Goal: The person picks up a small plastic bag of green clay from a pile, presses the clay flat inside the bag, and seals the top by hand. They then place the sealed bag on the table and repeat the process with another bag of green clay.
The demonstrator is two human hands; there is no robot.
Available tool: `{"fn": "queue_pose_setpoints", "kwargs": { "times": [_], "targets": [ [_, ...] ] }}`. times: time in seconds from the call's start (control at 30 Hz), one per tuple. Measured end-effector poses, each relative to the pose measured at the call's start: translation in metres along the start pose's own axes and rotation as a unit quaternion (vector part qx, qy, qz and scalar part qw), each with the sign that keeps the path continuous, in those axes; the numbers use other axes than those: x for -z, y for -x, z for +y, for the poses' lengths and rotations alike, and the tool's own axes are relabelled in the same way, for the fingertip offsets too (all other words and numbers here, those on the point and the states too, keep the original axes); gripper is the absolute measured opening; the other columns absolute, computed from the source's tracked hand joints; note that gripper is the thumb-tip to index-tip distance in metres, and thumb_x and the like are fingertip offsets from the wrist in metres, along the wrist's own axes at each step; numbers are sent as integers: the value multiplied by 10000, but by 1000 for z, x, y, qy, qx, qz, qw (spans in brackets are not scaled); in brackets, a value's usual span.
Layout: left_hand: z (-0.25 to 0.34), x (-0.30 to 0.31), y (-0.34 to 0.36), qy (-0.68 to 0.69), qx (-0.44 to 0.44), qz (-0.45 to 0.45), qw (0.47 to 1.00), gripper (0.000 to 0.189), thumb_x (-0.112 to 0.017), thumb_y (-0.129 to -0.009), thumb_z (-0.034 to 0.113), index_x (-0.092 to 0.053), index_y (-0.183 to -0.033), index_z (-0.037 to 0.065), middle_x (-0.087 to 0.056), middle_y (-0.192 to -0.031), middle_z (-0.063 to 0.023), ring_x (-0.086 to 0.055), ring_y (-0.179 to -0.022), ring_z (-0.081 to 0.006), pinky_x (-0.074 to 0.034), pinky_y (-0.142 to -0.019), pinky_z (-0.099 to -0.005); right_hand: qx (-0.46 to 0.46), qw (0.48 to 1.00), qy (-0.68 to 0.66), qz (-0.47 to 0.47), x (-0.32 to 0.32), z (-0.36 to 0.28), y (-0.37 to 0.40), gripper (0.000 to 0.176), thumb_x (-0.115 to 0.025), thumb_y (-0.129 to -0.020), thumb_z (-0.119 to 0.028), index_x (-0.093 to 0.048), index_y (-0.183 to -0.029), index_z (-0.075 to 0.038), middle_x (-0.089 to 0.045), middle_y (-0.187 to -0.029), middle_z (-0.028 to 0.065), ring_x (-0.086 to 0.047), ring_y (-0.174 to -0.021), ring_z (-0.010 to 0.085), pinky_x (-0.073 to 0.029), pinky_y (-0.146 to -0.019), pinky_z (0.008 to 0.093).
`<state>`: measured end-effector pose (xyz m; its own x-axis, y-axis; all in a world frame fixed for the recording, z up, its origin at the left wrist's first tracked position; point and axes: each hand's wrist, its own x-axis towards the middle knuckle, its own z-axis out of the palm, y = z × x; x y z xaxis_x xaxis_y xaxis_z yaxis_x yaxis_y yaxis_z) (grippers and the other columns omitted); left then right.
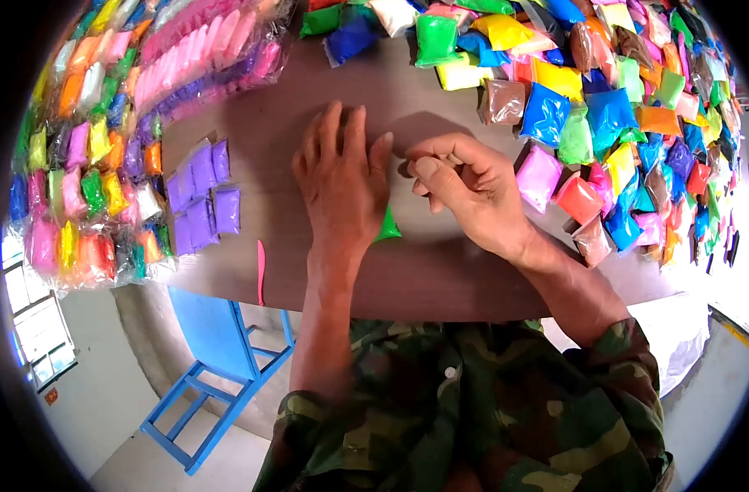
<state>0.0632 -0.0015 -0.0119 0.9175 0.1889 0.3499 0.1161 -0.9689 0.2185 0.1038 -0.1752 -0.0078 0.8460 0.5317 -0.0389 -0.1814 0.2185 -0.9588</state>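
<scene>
My left hand [342,176] is palm down over the brown table [280,156], its fingers stretched out and slightly apart. From beneath its thumb side peeks a green packet [388,225], mostly hidden by the hand. To the right, my right hand [477,189] is turned partly on its side, with thumb and fingers curled together in a pinch. Whether anything sits between those fingertips is too small to tell. Left of my left hand lie several purple packets [202,170] in two small groups. A thin pink strip-like tool [260,272] rests near the table's front edge.
Loose packets of many colours [608,119] are heaped along the right and back. Bundled packets in clear plastic [87,176] cover the left side, with a pink bundle [206,49] behind. A blue chair [219,344] stands below the table's front left edge.
</scene>
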Motion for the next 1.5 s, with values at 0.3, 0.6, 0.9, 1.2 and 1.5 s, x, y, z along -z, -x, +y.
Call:
{"fn": "queue_pose_setpoints", "kwargs": {
  "times": [0.3, 0.6, 0.9, 1.2, 1.5],
  "targets": [
    [-2, 4, 1, 33, 7, 26, 999, 410, -571, -1028, 332, -610, -1315, 42, -574, -1397, -173, -500, -1323, -365, -368, -1080, -523, 93, 987, 132, -19, -9, 6, -1, 133, -669, -941, -9, -693, -1072, 4, -672, -871, 28, -572, -738, 82, -455, -630, 250],
    [-52, 87, 52, 200, 180, 57, 961, 312, -706, -973, 249, -703, -1193, 28, -720, -1097, -119, -693, -952, -217, -541, -850, -347, 300, 896, 319, -72, -13, -1, 10, 168, -720, -810, 25, -712, -975, -2, -673, -984, 123, -655, -868, 312, -534, -762, 394],
    [-94, 109, 153, 45, 237, 44, 969, 181, -723, -929, 133, -727, -1051, 0, -681, -932, -100, -636, -838, -204, -517, -754, -338, 159, 954, 247, -52, -4, 1, 3, 240, -585, -850, 100, -698, -1039, 7, -658, -951, 138, -639, -809, 267, -498, -665, 356],
    [-72, 113, 124, 62, 230, -43, 970, 86, -688, -932, 71, -668, -951, -11, -643, -892, -106, -636, -836, -237, -506, -746, -370, 179, 948, 257, -52, -8, 0, 7, 231, -655, -835, 65, -709, -1045, -14, -674, -982, 135, -658, -866, 298, -529, -733, 373],
    [-51, 100, 104, 182, 243, -68, 950, 65, -641, -967, 40, -637, -1015, -4, -670, -878, -83, -651, -808, -165, -526, -742, -298, 342, 799, 471, -148, -16, 1, 18, 339, -790, -766, -228, -727, -1079, -113, -655, -1227, 50, -597, -1197, 260, -526, -962, 425]
  ]
}}
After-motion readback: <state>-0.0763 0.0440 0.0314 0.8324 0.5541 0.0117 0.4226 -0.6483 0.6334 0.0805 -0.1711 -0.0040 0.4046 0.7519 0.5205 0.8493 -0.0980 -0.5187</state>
